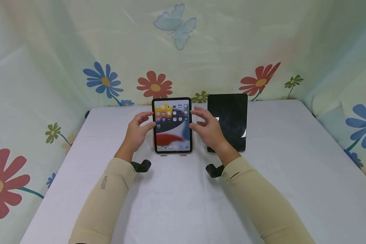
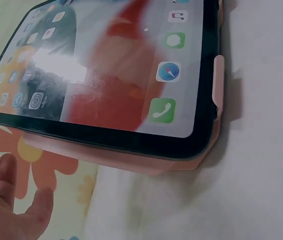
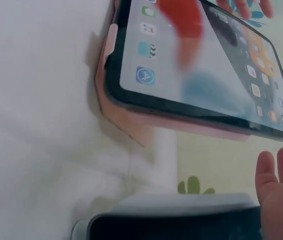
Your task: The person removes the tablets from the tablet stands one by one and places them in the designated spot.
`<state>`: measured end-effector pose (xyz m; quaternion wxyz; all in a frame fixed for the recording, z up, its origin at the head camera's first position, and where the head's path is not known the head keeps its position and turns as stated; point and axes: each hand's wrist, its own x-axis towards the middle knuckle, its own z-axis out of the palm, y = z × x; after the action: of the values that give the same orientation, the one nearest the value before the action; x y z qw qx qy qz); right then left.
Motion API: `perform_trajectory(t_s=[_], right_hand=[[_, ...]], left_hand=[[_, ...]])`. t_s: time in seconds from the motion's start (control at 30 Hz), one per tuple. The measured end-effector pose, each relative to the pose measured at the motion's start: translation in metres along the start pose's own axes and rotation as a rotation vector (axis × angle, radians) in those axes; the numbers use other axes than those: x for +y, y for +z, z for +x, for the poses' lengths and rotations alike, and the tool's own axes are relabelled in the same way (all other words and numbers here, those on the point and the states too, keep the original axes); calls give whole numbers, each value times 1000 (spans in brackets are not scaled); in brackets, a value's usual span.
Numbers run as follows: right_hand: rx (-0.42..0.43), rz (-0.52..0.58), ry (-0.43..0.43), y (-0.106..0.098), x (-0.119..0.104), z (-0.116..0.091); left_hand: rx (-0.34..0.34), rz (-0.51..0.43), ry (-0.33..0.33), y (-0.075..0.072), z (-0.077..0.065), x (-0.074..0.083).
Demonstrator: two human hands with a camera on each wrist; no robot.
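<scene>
Toward the back of the bench (image 1: 170, 203), lit tablet (image 1: 174, 139) leans back on a pink stand (image 2: 218, 82), app icons (image 2: 162, 110) showing. Left hand (image 1: 135, 132) at its left edge, right hand (image 1: 210, 130) at its right — thumbs and fingers spaced apart, each grip wide and holding nothing. Fingertips (image 3: 266, 162) lie just beside the rim; whether any touch, cannot tell. Dark-screened tablet (image 1: 233, 115) stands to the right, partly hidden by the right hand. Flowered sheet (image 1: 207, 64) hangs beyond.

On the desk (image 1: 170, 203), one tablet (image 1: 173, 134) is propped on a stand (image 2: 218, 82), flanked by the left hand (image 1: 135, 133) and the right hand (image 1: 209, 130). A second tablet (image 1: 231, 110) is set to its right. Both tablets are backed by a curtain (image 1: 216, 61).
</scene>
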<state>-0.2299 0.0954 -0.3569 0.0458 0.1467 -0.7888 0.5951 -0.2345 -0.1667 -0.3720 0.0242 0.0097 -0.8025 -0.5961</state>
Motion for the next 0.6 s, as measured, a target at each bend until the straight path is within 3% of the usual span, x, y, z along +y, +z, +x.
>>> perform_trajectory(t_s=[0.23,0.6], right_hand=[[-23,-107,22,9,4,16],[-49,31,141,19,11,25]], left_hand=[[-36,-61,-19,4,16,2],[-115,-254,-61,14,29,-4]])
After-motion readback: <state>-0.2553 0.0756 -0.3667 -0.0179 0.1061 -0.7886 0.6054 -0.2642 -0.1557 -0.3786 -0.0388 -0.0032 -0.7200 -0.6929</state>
